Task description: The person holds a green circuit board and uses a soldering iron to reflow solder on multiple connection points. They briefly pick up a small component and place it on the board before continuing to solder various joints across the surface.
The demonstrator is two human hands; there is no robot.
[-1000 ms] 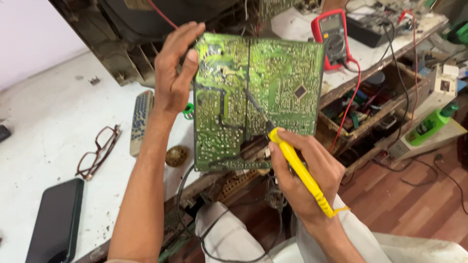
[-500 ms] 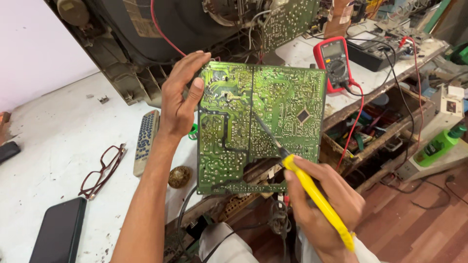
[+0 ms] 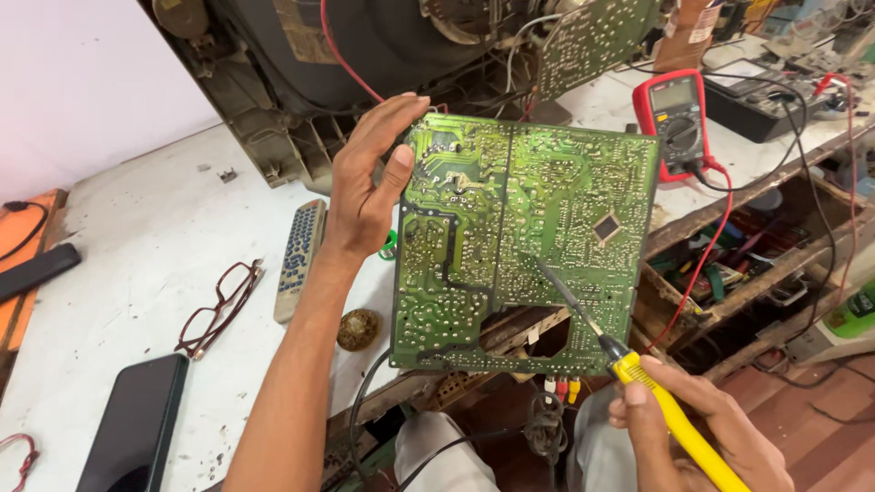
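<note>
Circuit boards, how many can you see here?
2. The large green circuit board is held up by the left hand; a smaller circuit board stands behind by the television chassis. Others may be hidden.

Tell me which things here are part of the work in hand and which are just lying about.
In hand:
circuit board, held upright by the left hand
soldering iron, gripped by the right hand, tip on the board

Lying about:
glasses
remote
phone
red multimeter
green bottle
</note>
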